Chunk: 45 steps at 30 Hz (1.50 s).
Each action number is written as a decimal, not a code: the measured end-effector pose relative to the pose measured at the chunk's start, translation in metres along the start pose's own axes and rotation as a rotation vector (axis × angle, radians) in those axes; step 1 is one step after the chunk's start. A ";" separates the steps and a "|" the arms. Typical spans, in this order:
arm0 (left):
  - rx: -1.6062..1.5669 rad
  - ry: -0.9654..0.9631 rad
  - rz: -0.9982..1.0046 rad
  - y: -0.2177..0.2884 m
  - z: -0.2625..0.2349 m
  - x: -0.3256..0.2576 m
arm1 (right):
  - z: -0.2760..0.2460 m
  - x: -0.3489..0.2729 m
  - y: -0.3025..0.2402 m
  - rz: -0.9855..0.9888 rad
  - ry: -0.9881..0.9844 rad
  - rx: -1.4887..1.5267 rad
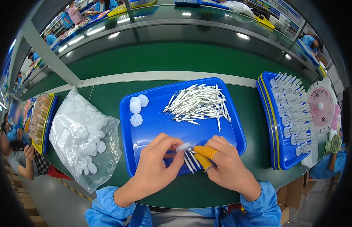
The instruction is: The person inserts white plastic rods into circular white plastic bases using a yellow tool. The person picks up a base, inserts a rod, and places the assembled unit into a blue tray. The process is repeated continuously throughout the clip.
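Note:
Over the near edge of a blue tray [126, 145], my left hand [155, 162] pinches a small whitish translucent disc [183, 146] between thumb and fingers. Close against it, my right hand [230, 164], with yellow finger covers [206, 152] on some fingers, grips several thin white sticks [191, 162] with dark metallic-looking ends. The sticks fan out below the disc; whether one is in it I cannot tell. Farther back in the tray lies a heap of similar white sticks [198, 102]. Several pale, round dotted pieces [136, 120] rest at the tray's left side.
Left of the tray is a clear plastic bag [70, 125] of white round pieces. On the right, stacked blue and yellow trays [272, 125] hold rows of clear pieces with upright sticks, beside a pink and white fan [320, 105]. A filled yellow tray [39, 128] stands far left.

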<state>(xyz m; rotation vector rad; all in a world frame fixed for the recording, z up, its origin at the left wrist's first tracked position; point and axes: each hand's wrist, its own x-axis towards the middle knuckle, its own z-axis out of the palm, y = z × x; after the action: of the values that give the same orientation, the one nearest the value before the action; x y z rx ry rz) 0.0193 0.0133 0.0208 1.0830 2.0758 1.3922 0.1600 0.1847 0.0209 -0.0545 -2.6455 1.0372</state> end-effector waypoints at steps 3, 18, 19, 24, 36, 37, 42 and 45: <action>-0.025 0.029 -0.008 -0.004 0.000 -0.002 | 0.002 0.001 0.003 0.004 -0.002 -0.036; 0.113 0.071 0.162 -0.011 0.006 -0.013 | 0.029 -0.002 -0.015 0.051 0.229 0.034; 0.100 0.071 0.177 -0.011 0.007 -0.013 | 0.030 -0.002 -0.015 0.052 0.246 0.041; 0.131 0.071 0.209 -0.013 0.013 -0.019 | 0.037 0.003 -0.018 0.037 0.281 0.020; -0.395 0.009 -0.058 -0.009 0.001 -0.009 | 0.019 0.003 -0.019 -0.026 0.382 0.072; -0.404 0.034 -0.009 -0.008 0.001 -0.009 | 0.016 0.002 -0.021 -0.032 0.362 0.057; -0.322 0.076 0.108 -0.005 0.001 -0.007 | 0.009 -0.005 -0.016 -0.053 0.324 0.052; -0.236 0.036 0.143 -0.004 -0.001 -0.007 | 0.008 -0.002 -0.020 -0.049 0.336 0.062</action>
<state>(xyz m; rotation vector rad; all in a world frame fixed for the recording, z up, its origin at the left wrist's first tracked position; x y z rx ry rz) 0.0215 0.0067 0.0168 1.1306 1.8308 1.6879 0.1607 0.1640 0.0285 -0.1365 -2.3006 0.9963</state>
